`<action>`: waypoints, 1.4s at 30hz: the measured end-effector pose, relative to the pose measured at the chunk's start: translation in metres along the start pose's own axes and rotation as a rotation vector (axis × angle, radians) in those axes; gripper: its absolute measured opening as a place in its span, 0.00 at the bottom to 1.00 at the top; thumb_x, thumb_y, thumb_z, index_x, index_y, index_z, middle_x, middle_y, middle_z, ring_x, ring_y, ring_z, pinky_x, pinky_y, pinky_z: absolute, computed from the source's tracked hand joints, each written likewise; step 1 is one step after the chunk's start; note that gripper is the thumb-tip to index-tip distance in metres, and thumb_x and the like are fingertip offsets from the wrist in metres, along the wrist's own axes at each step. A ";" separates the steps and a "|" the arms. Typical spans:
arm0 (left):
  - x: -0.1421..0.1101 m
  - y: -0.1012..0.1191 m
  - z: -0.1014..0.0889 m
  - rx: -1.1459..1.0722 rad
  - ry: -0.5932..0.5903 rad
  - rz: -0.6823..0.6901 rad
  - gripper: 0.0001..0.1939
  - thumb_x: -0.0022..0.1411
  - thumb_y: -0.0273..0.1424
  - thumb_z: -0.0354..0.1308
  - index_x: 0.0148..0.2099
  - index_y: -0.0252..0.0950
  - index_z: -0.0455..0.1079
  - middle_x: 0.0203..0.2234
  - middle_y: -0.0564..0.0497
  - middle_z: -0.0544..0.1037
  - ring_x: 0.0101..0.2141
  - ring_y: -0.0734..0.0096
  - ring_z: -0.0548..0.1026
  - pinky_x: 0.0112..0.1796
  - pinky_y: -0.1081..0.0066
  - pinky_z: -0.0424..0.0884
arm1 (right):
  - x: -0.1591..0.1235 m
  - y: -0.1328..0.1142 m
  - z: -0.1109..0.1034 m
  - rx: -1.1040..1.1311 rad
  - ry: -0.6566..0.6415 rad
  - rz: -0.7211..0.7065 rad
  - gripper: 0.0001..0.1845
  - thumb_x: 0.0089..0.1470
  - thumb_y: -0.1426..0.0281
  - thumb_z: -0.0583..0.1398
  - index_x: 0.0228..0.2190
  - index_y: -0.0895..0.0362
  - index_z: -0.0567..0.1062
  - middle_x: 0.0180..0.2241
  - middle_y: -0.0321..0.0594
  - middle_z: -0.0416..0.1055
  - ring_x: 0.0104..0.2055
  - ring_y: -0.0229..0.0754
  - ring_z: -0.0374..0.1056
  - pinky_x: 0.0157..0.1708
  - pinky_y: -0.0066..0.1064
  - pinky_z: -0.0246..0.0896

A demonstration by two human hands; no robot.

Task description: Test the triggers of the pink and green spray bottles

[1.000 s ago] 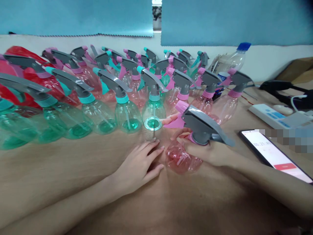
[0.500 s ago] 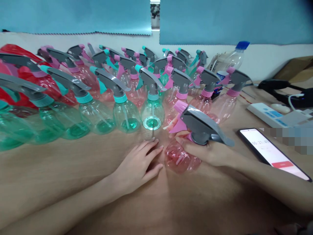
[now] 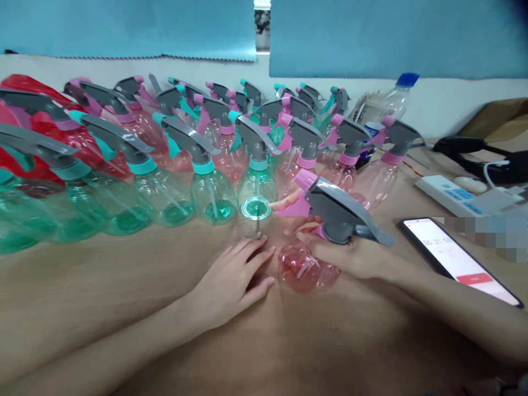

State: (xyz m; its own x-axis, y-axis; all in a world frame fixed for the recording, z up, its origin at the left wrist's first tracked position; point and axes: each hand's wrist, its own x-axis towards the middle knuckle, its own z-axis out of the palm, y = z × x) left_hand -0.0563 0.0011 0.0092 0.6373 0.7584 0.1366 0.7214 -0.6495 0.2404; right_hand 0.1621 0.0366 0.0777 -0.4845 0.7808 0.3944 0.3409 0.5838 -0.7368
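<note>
My right hand (image 3: pixel 346 253) is wrapped round the neck of a pink spray bottle (image 3: pixel 303 267) with a grey and pink trigger head. Its index finger stretches out at the pink trigger; the other fingers are partly hidden behind the bottle. The bottle's see-through body rests on the wooden table (image 3: pixel 165 330). To its left, my left hand (image 3: pixel 235 275) lies flat on the table, fingers extended and holding nothing. Just beyond the hands stands a green spray bottle (image 3: pixel 258 190), with another green spray bottle (image 3: pixel 213 192) to the left of it.
Several more green and pink spray bottles fill the table's back and left. A phone (image 3: pixel 457 258) with a running timer lies at right, near a white power strip (image 3: pixel 454 195). Behind are a blue-capped clear bottle (image 3: pixel 396 102) and a red plastic bag (image 3: pixel 28 88).
My right index finger has moved outward from the trigger, and the trigger has swung forward. The bottle and my left hand stay in place.
</note>
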 end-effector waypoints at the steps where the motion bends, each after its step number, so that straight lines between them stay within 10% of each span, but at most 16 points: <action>1: 0.000 0.000 0.000 -0.001 -0.002 -0.002 0.22 0.67 0.39 0.51 0.59 0.33 0.65 0.59 0.39 0.65 0.59 0.53 0.62 0.56 0.52 0.61 | -0.001 0.001 0.000 0.020 0.006 -0.003 0.13 0.46 0.74 0.55 0.35 0.50 0.71 0.27 0.33 0.73 0.29 0.39 0.72 0.33 0.31 0.72; 17: 0.000 0.000 0.000 -0.004 0.006 0.000 0.22 0.67 0.39 0.51 0.59 0.35 0.65 0.59 0.40 0.65 0.59 0.52 0.62 0.55 0.52 0.61 | -0.001 0.002 0.002 0.062 0.041 0.000 0.27 0.48 0.74 0.57 0.51 0.47 0.68 0.42 0.38 0.77 0.32 0.42 0.76 0.33 0.34 0.74; 42: 0.000 -0.001 0.000 0.001 -0.001 0.001 0.22 0.67 0.39 0.51 0.59 0.34 0.65 0.59 0.40 0.65 0.58 0.52 0.62 0.55 0.52 0.61 | -0.002 0.005 0.002 0.056 0.032 0.020 0.23 0.46 0.74 0.56 0.46 0.49 0.72 0.36 0.37 0.76 0.30 0.39 0.73 0.30 0.31 0.71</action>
State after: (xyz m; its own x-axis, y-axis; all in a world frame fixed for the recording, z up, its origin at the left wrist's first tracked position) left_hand -0.0566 0.0019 0.0089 0.6385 0.7575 0.1362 0.7208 -0.6505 0.2394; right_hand 0.1630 0.0372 0.0724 -0.4520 0.7992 0.3961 0.3044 0.5556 -0.7737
